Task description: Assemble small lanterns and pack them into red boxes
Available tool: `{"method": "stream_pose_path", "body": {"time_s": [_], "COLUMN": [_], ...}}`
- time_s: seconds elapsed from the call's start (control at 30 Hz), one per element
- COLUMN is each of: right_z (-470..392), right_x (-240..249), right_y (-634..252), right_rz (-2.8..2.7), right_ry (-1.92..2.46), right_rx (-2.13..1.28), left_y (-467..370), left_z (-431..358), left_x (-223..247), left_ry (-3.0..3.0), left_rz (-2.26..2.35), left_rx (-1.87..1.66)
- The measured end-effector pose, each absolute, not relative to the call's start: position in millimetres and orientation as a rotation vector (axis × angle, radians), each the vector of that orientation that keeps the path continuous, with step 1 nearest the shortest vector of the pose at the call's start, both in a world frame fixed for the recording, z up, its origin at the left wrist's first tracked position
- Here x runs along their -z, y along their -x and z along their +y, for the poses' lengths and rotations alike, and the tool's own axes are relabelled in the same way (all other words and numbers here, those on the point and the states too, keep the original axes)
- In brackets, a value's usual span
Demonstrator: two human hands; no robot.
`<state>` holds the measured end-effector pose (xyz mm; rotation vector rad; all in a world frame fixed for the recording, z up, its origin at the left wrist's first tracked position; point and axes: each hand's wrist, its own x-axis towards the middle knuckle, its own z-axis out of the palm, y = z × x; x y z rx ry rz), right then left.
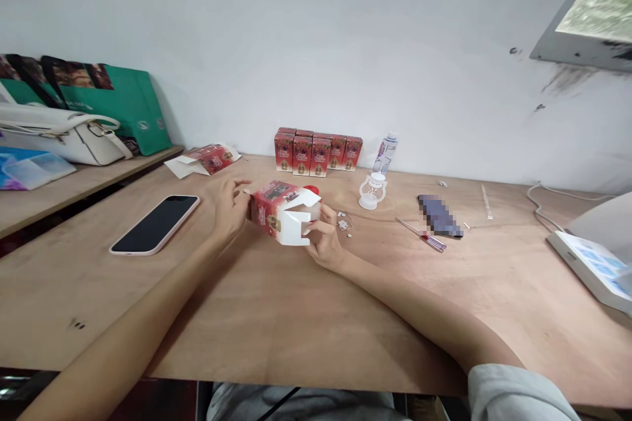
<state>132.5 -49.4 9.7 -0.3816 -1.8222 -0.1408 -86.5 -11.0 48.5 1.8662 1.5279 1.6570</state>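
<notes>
A red printed box is held above the table between my two hands, lying on its side. White flaps stand out at its right end, which is open. My left hand has its fingers at the closed left end of the box. My right hand grips the box by the flaps at the open end. Behind my right hand, a small red round piece shows partly. Small white parts lie on the table just right of that hand, and a small white lantern-shaped item stands farther back.
Several red boxes stand by the wall beside a bottle. Flattened red packaging and a phone lie left. At right are a screwdriver, a dark phone-like item and a white device.
</notes>
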Motion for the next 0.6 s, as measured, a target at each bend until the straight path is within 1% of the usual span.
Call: {"method": "stream_pose_path", "body": {"time_s": [0.07,0.13,0.2,0.3,0.47,0.6], "right_z": [-51,-52,-53,-52,-49,-51], "right_x": [-14,-16,-17,-14,-5,-1], "right_y": [-131,-130,-130,-129,-129,-128], "right_rz": [-1.815,-1.812,-1.818,-1.831,-1.852,-1.875], "right_ry": [0.368,0.362,0.371,0.409,0.492,0.613], "right_rx": [0.121,0.120,0.135,0.166,0.159,-0.014], "left_y": [82,75,67,56,47,45], "left_z": [-20,-32,-43,-55,-58,-60], "left_x": [-52,-58,-64,-69,-66,-63], "left_ry": [-2.200,-2.483,-2.653,-2.870,-2.927,-2.817], "left_rz": [1.400,1.091,0.825,0.632,0.653,0.893], "left_rx": [-1.676,-1.575,-1.457,-1.339,-1.437,-1.488]}}
